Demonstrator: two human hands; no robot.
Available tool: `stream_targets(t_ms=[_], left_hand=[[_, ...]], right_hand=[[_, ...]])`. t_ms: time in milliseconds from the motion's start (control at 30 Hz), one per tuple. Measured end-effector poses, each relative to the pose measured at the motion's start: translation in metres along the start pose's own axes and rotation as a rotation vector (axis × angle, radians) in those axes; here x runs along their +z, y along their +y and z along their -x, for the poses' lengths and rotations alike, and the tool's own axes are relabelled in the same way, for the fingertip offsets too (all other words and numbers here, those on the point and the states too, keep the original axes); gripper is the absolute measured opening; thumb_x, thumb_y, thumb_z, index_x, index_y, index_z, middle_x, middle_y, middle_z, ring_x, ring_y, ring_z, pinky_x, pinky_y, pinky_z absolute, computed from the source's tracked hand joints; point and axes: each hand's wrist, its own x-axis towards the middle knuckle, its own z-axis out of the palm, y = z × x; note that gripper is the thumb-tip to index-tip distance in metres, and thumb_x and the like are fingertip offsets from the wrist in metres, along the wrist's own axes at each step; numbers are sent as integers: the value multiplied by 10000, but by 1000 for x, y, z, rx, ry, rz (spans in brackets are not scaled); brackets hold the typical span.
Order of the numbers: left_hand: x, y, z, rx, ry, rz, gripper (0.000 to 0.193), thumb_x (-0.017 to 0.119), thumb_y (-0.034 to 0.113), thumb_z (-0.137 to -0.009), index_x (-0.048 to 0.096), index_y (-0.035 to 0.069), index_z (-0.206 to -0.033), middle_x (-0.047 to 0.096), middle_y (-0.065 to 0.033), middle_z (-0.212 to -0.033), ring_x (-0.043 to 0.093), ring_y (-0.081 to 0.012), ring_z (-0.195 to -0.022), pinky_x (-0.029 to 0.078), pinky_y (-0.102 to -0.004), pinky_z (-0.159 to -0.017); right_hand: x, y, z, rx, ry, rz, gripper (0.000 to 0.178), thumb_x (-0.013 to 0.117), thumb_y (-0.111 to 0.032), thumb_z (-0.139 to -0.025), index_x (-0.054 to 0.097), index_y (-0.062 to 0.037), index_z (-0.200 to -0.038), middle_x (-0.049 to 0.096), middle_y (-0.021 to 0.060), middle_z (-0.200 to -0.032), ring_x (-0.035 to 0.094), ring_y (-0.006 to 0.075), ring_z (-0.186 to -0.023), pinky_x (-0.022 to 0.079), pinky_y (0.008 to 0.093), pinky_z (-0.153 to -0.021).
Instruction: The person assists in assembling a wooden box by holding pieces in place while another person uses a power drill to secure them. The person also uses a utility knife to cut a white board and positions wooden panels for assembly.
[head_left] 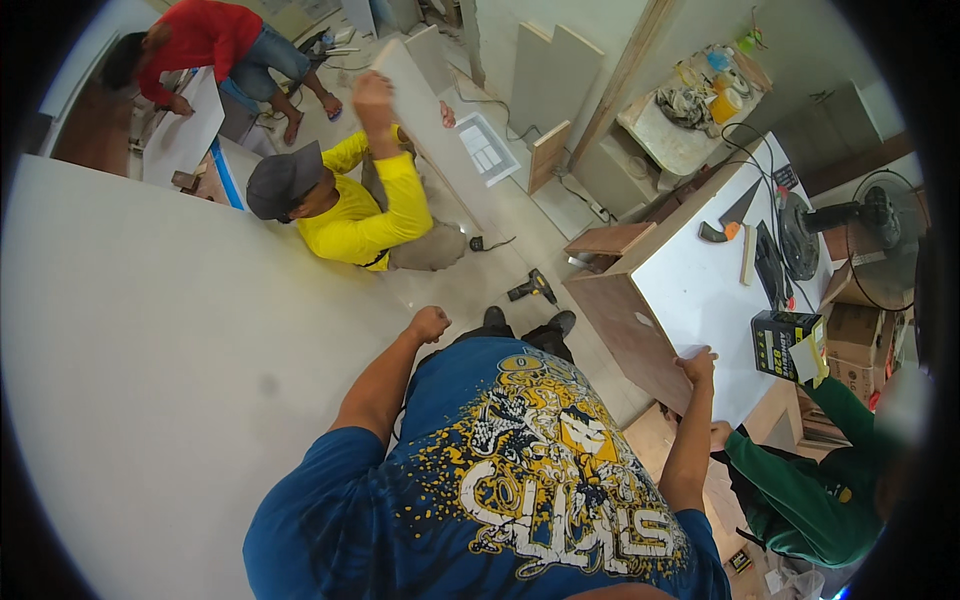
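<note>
The room was a crowded workshop with a pale tiled floor (470,280), and a large pale panel (200,350) filled most of its left side. I saw the person in the blue shirt (540,470) standing between this panel and a cabinet with a white top (690,305). The left hand (430,324) was near the edge of the panel, its fingers curled together in a loose fist; whether something small was inside, I could not tell. The right hand (696,365) was at the near edge of the white top, with the fingers bent (I could not tell if they clamped the edge or only rested there).

The cabinet stood on the person's right side. On its top there were a black fan (878,212), an orange and black tool (718,232) and, close to the right edge, a black and yellow box (785,342). A co-worker in green sleeves (810,490) was beside this box, one hand just below the person's right hand.

In front of the feet lay a power drill (533,288), and farther away a tape measure (477,243). A co-worker in yellow (370,225) crouched beside a tilted board (430,150), and another in red (215,40) bent over a white sheet (190,135).
</note>
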Motion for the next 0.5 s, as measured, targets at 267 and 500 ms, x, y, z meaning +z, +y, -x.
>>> stream_targets(t_ms=[267, 500], left_hand=[[-8, -1, -6, 3, 2, -19, 298, 621, 227, -922, 689, -44, -1024, 655, -120, -677, 661, -229, -527, 523, -367, -480], [-7, 0, -8, 5, -54, -58, 304, 621, 226, -920, 685, -55, -1016, 666, -132, -686, 665, -233, -527, 528, -370, -487]], right_hand=[[-6, -11, 4, 36, -35, -31, 1092, 933, -294, -636, 294, 80, -1439, 252, 395, -1509, 389, 602, -1334, 455, 566, -1081], [-1, -2, 2, 36, -14, -11, 1154, 930, -289, -638, 244, 95, -1482, 241, 393, -1513, 408, 596, -1322, 477, 551, -1064]])
